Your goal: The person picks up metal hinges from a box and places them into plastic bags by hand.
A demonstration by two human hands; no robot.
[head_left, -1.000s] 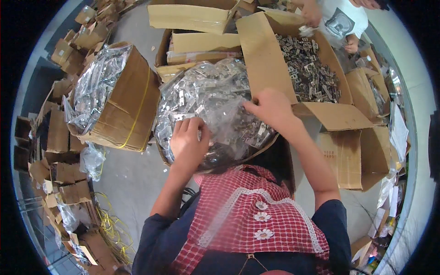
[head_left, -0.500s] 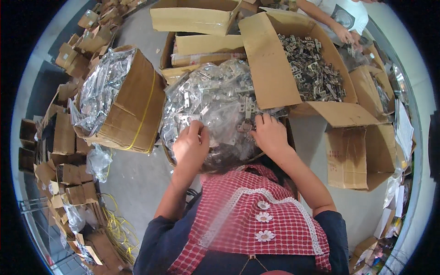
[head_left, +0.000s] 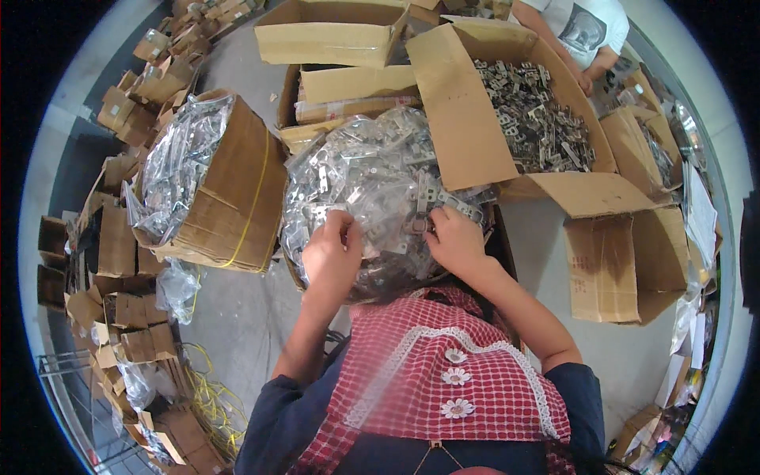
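In front of me, a heap of clear plastic bags (head_left: 372, 178) with metal hinges inside fills a carton. My left hand (head_left: 332, 252) rests at the heap's near left, fingers curled and pressed together; what they pinch, if anything, is hidden. Just beyond those fingertips lies a silvery metal piece (head_left: 320, 214). On the heap's right side, my right hand (head_left: 459, 241) has its thumb and fingers closed at a metal cabinet hinge (head_left: 418, 226). Another hinge (head_left: 428, 191) lies just beyond it.
A tilted carton of bagged parts (head_left: 229, 190) stands at left. Far right, an open carton holds loose hinges (head_left: 538, 119), its flap (head_left: 463, 111) leaning toward the heap. An open box (head_left: 625, 269) is at right. A co-worker (head_left: 586, 36) bends over the far right boxes.
My right hand has shifted slightly left, along with the hinge at its fingertips. My left hand stays nearly in place. The co-worker's arms have moved lower and nearer the cartons.
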